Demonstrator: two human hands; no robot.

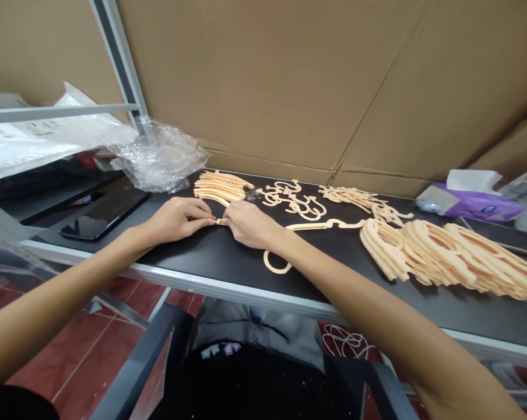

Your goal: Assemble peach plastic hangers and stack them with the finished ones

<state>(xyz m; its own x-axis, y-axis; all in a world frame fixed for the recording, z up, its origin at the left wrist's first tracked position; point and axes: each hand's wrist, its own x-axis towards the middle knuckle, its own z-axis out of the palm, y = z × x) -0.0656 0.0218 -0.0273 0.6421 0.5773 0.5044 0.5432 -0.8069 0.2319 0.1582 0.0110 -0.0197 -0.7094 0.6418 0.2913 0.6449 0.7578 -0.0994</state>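
Observation:
My left hand (176, 220) and my right hand (251, 224) meet over the black tabletop, thumbs and fingers pinched around a small cream plastic hanger piece (220, 221). Most of that piece is hidden by the fingers. Just behind them lies a stack of curved cream hanger arms (220, 185). Loose hanger hooks (292, 198) are scattered farther right. Beside my right wrist rest a long hanger part (316, 226) and a round loop (277, 269), partly covered by the forearm.
Folded hangers (447, 256) are piled at the right, with small hanger parts (355, 197) behind. A purple tissue pack (477, 201) stands at the back right. At the left are a dark phone (106, 213), crumpled clear plastic (162, 154) and a metal shelf frame (123, 52). Cardboard (290, 81) backs the table.

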